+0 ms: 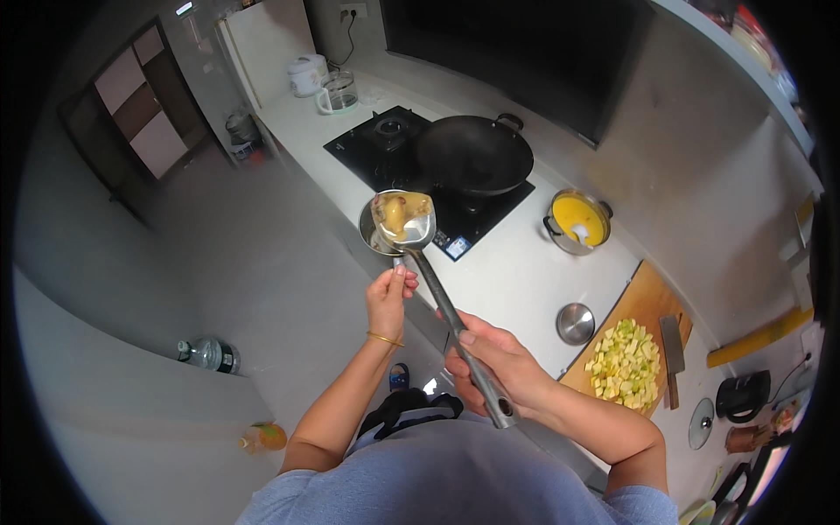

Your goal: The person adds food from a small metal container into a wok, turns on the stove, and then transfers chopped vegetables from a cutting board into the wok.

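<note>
My right hand (489,361) grips the long handle of a metal spatula (453,308). A lump of yellowish-brown food (397,211) with reddish bits lies on its blade, which is above a small metal pan (367,231). The spatula blade hides much of the pan's inside. My left hand (388,295) holds the short handle of that pan at the counter's front edge. Behind them a black wok (476,154) sits on the black glass gas hob (485,230). A steel pot (577,246) with yellow liquid and a white utensil stands to the right.
A small round metal bowl (576,323) stands near a wooden cutting board (640,295) that carries diced pale-green vegetable (623,364) and a cleaver (671,344). A glass lid (701,423) lies farther right. A glass jug (340,92) and a white rice cooker (307,74) stand beyond the hob.
</note>
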Motion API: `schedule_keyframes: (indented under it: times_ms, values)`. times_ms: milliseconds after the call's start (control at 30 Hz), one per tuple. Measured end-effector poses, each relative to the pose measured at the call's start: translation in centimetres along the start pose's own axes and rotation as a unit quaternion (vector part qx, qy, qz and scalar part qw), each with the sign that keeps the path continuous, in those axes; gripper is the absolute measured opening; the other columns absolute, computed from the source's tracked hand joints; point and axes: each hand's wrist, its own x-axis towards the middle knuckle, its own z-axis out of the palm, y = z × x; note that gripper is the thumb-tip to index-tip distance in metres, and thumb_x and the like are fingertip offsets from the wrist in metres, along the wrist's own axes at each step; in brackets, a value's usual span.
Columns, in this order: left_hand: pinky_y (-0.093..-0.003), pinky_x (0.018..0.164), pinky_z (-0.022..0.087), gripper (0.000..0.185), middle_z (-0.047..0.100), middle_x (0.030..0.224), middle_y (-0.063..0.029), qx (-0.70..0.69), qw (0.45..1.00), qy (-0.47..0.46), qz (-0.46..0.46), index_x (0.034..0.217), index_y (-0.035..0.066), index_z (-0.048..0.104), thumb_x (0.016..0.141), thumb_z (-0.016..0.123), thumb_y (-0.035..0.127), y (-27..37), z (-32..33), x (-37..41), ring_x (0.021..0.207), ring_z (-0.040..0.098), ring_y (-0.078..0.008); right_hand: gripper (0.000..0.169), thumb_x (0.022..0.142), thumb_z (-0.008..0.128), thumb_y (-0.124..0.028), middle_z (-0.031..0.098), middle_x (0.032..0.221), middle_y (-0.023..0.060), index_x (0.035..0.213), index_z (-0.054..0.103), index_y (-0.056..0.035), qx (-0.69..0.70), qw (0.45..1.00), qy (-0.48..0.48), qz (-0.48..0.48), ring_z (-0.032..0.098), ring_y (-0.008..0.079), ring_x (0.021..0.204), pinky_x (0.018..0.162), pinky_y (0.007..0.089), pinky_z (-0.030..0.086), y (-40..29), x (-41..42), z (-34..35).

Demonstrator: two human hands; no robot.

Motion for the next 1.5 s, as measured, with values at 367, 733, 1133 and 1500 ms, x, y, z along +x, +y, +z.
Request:
schedule_keyframes:
  times_ms: [367, 733, 1133, 1500]
  values:
    - [-0.0338, 0.084, 0.054, 0.031, 0.05, 0.071, -0.0007, -0.017, 0.992, -0.077, -0.095, 0.074, 0.004, 0.055, 0.1, 0.048, 0.017, 1.4, -6.6, 6.5, 0.065, 0.046, -0.0073, 0.039, 0.102, 0.044, -0.024, 0.053, 0.072, 0.0035, 0.137, 0.037, -0.0084, -0.17, 0.95, 0.217, -0.146, 0.054, 0.0139, 0.048, 0.041, 0.0269, 0.045, -11.2, 11.7, -5.4]
    - [-0.0316, 0.087, 0.052, 0.029, 0.052, 0.068, -0.0004, 0.04, 0.968, -0.222, -0.106, 0.071, 0.0, 0.051, 0.098, 0.049, 0.01, 3.8, -14.5, 9.3, 0.066, 0.048, -0.0055, 0.046, 0.094, 0.049, -0.009, 0.063, 0.071, 0.0188, 0.139, 0.042, -0.0008, -0.66, 0.619, 0.425, -0.001, 0.065, 0.0277, 0.058, 0.055, 0.0397, 0.056, -12.2, 23.5, -19.6]
    - [-0.0269, 0.08, 0.051, 0.029, 0.053, 0.068, -0.0011, 0.076, 0.963, -0.232, -0.111, 0.072, 0.0, 0.052, 0.099, 0.051, 0.012, 2.0, -13.5, 9.9, 0.068, 0.05, -0.0054, 0.05, 0.085, 0.055, -0.001, 0.062, 0.083, 0.0267, 0.135, 0.049, -0.0041, -0.801, 0.462, 0.363, -0.112, 0.062, 0.0416, 0.078, 0.077, 0.0474, 0.052, -12.2, 23.3, -21.2]
    - [-0.0268, 0.079, 0.052, 0.028, 0.053, 0.071, -0.0004, 0.073, 0.966, -0.221, -0.115, 0.073, 0.001, 0.052, 0.099, 0.051, 0.013, 2.3, -11.1, 7.2, 0.07, 0.053, -0.007, 0.051, 0.085, 0.055, -0.003, 0.063, 0.085, 0.0247, 0.135, 0.051, -0.0094, -0.824, 0.432, 0.345, -0.123, 0.063, 0.0408, 0.08, 0.079, 0.0485, 0.052, -14.9, 21.7, -24.9]
